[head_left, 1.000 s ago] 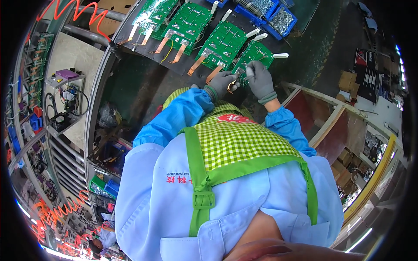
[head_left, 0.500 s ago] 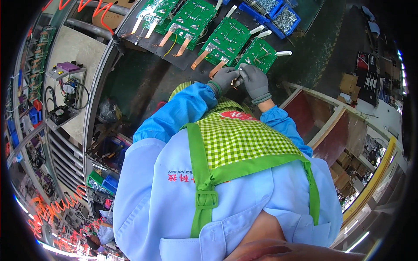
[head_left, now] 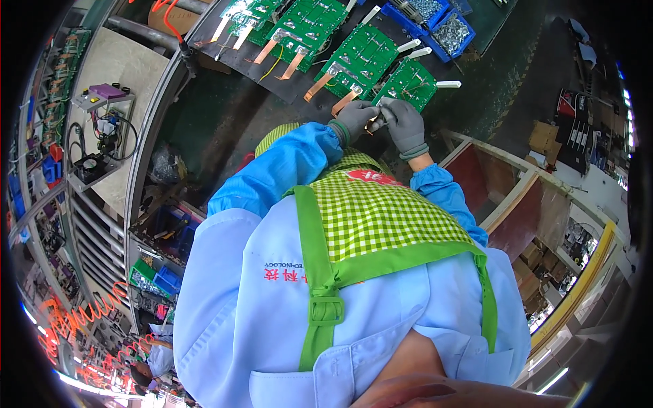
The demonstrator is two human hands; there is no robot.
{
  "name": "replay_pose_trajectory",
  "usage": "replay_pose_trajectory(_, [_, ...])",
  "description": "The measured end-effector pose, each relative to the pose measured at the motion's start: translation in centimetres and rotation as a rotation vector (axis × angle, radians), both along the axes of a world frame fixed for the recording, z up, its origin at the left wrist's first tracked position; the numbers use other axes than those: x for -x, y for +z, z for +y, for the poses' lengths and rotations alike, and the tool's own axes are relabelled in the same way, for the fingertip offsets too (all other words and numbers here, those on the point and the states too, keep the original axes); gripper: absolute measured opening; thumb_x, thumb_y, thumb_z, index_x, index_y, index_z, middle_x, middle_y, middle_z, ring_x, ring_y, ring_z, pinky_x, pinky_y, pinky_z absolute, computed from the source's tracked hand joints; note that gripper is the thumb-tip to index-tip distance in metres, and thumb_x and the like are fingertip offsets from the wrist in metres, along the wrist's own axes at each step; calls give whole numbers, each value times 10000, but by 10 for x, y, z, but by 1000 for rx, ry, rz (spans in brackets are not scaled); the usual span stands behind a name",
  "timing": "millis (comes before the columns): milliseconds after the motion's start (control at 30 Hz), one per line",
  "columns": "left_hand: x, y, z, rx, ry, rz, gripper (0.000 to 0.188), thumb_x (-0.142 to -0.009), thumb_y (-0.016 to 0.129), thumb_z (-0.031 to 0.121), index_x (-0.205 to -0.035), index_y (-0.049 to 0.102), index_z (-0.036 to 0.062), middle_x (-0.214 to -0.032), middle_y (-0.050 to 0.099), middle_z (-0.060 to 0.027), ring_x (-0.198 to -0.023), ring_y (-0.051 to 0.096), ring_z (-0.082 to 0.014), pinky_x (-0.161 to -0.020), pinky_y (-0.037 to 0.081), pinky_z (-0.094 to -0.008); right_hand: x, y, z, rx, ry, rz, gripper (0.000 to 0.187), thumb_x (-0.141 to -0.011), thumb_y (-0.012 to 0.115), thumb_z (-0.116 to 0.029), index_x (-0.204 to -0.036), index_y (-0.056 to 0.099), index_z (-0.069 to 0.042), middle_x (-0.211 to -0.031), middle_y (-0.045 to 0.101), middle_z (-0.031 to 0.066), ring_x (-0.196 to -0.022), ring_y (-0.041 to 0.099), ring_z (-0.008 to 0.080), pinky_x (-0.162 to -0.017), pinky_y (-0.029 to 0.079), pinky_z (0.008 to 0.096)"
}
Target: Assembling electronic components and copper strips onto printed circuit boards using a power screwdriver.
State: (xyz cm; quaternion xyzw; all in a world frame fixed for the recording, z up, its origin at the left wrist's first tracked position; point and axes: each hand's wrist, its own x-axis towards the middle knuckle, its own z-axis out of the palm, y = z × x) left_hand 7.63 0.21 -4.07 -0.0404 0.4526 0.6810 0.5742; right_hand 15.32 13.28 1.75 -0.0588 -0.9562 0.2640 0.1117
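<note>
Side by side, the gray-gloved left hand and right hand are bunching their fingers at the near edge of the rightmost green circuit board, seemingly to steady it from two sides, though exactly what the fingertips are pinching cannot be told. A coppery piece is showing just below and between them, while flat, bent copper strips are jutting from neighboring boards, and smooth blue bins are holding shiny metal hardware, presumably for easy reach.

Two hands, four-plus circuit boards
</note>
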Motion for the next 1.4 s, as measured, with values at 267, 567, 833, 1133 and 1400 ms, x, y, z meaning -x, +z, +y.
replay_pose_trajectory(267, [-2, 9, -3, -42, 30, -116, 198, -821, 514, 75, -966, 542, -57, -897, 581, -126, -786, 603, -179, -658, 518, -247, 4, 1, -3, 148, -159, -111, 204, -772, 623, -148, -960, 607, -69, -908, 581, 118, -814, 593, 277, -707, 481, 344])
replay_pose_trajectory(567, [1, 4, -4, -49, -5, -97, 162, -819, 498, 52, -933, 540, -55, -880, 582, -124, -758, 593, -174, -636, 514, -233, 3, 2, -12, 42, -174, -70, 136, -771, 606, -163, -882, 630, -88, -925, 568, 132, -835, 573, 315, -710, 472, 394])
replay_pose_trajectory(833, [0, -5, -3, -42, -79, 51, 158, -822, 511, 59, -938, 551, -40, -838, 579, -99, -720, 576, -151, -594, 493, -230, 8, -1, -15, -58, -226, -100, 141, -748, 629, -206, -816, 597, -86, -874, 549, 135, -814, 555, 325, -681, 457, 413])
replay_pose_trajectory(1133, [-5, 10, -1, 54, 12, 88, 170, -813, 520, 82, -938, 579, -16, -829, 585, -69, -680, 550, -119, -582, 465, -239, 23, 3, -14, -306, -213, -303, 306, -798, 564, -409, -795, 552, -104, -863, 541, 138, -723, 568, 343, -582, 456, 449])
replay_pose_trajectory(1400, [-4, 2, -5, -26, -28, 66, 178, -828, 512, 73, -960, 573, -28, -843, 598, -87, -703, 572, -138, -587, 471, -243, 12, 22, -9, 16, -107, -295, 261, -799, 575, -329, -891, 517, -91, -938, 513, 155, -800, 561, 359, -661, 465, 447])
